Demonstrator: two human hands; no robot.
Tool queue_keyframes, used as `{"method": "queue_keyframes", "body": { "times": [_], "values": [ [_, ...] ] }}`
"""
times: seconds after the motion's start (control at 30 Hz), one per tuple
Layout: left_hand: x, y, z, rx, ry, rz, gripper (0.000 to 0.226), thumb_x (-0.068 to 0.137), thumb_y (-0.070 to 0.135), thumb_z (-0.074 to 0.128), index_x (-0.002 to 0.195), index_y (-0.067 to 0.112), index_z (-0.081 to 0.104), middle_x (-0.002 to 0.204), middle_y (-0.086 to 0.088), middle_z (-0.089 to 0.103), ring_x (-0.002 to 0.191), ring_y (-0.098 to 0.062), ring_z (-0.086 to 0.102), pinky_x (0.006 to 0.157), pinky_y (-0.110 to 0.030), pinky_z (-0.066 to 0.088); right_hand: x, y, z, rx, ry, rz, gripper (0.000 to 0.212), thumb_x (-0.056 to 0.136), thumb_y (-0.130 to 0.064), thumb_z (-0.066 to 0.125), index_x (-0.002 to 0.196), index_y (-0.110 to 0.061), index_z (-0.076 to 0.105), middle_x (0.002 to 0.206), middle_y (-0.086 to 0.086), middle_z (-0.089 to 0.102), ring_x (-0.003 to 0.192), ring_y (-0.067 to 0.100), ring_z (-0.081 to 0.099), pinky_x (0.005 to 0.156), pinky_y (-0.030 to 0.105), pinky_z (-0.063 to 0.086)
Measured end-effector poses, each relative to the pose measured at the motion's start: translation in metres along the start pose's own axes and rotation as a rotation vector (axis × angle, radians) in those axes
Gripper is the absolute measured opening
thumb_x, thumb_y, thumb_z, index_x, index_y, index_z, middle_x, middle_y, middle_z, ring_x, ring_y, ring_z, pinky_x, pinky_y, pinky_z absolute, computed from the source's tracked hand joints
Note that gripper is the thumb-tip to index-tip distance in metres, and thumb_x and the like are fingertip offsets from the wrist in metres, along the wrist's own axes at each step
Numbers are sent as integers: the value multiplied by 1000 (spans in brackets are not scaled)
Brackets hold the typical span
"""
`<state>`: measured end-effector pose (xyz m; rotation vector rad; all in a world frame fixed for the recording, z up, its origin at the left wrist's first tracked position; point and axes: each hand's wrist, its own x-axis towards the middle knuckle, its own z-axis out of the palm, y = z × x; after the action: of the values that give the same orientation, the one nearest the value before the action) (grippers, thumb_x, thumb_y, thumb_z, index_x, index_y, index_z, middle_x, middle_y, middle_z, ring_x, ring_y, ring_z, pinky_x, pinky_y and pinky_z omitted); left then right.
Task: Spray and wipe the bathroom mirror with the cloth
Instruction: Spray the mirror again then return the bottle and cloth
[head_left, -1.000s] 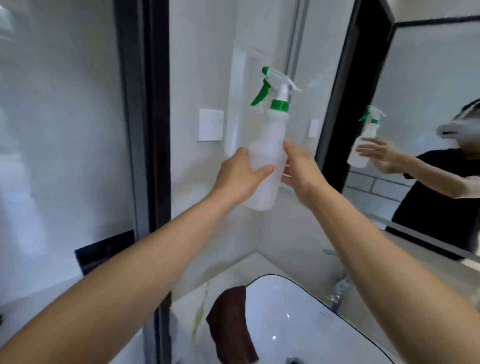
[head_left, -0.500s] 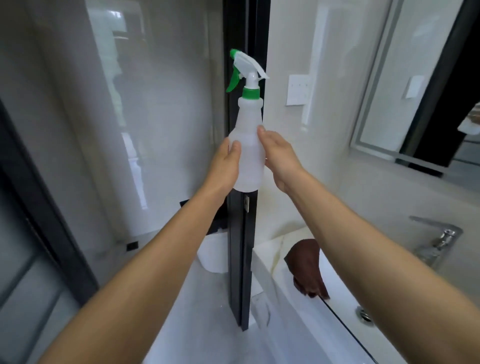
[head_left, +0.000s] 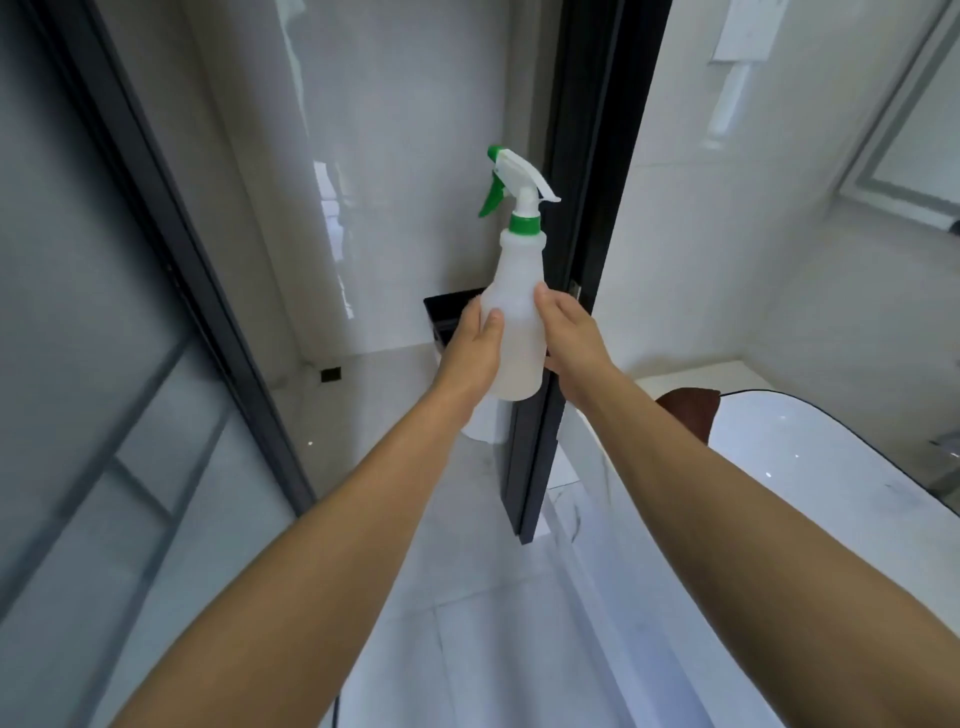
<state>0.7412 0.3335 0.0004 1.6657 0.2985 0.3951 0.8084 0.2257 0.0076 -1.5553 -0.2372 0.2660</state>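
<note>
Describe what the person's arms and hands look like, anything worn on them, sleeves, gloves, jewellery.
Both arms are bare along all of their visible length: no sleeve shows. The left hand and right hand wear no gloves, and no watch, bracelet or ring is visible on the wrists or fingers. No markings are visible. Fingernails look short and unpainted.

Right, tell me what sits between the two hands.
In the head view, the translucent white spray bottle with the green trigger stands upright between the left hand and right hand, both gripping its body.
</note>
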Motion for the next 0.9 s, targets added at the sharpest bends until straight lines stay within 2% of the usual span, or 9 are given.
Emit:
{"method": "queue_keyframes", "body": {
  "times": [0.13, 0.23, 0.3, 0.6, 0.7, 0.8, 0.9],
  "values": [
    [3, -68, -6, -19, 30, -68, 38, 106, 32, 37, 144, 28, 42, 131, 5, 57, 120, -16, 56, 100, -34, 47, 10, 71, 15, -1, -8, 51, 43, 99, -53, 52, 122, -19, 64, 112, -1, 71, 99, 15, 70, 79, 32, 59],
    [3, -120, -3, -29, 41, -124, 38, 106, 31, 38, 143, 25, 43, 131, 4, 57, 119, -15, 57, 98, -31, 46, 17, 132, 19, 24, -19, 97, 41, 100, -52, 51, 123, -20, 63, 114, 0, 70, 104, 17, 69, 92, 40, 59],
    [6, -157, 2, -31, 47, -141, 40, 106, 31, 38, 145, 24, 41, 134, 2, 57, 120, -16, 56, 101, -33, 46, 24, 171, 19, 22, -27, 111, 41, 101, -52, 50, 124, -21, 62, 114, -1, 69, 104, 17, 69, 94, 41, 58],
    [12, -330, 35, -4, 60, -147, 38, 106, 33, 37, 143, 28, 42, 130, 7, 57, 119, -15, 56, 100, -33, 45, 48, 342, 7, -12, -26, 64, 34, 103, -49, 47, 122, -25, 61, 111, -8, 67, 103, 13, 67, 88, 34, 58],
    [14, -381, 45, 3, 52, -131, 37, 105, 32, 37, 141, 27, 45, 124, 9, 58, 113, -13, 57, 96, -33, 47, 54, 396, 3, -16, -23, 60, 40, 103, -49, 46, 129, -21, 59, 117, -3, 67, 107, 17, 67, 93, 39, 58],
    [10, -433, 52, 29, 47, -108, 37, 105, 30, 37, 141, 24, 47, 125, 6, 59, 108, -12, 58, 92, -31, 47, 58, 450, 1, -23, -12, 52, 37, 104, -49, 44, 124, -22, 60, 117, -1, 68, 108, 19, 67, 97, 43, 56],
    [5, -486, 55, 81, 37, -130, 42, 105, 34, 38, 145, 22, 45, 138, 0, 56, 121, -20, 56, 105, -39, 46, 55, 508, 1, 10, -4, 113, 41, 104, -47, 43, 127, -19, 60, 120, 3, 69, 111, 23, 67, 101, 47, 54]
  ]
}}
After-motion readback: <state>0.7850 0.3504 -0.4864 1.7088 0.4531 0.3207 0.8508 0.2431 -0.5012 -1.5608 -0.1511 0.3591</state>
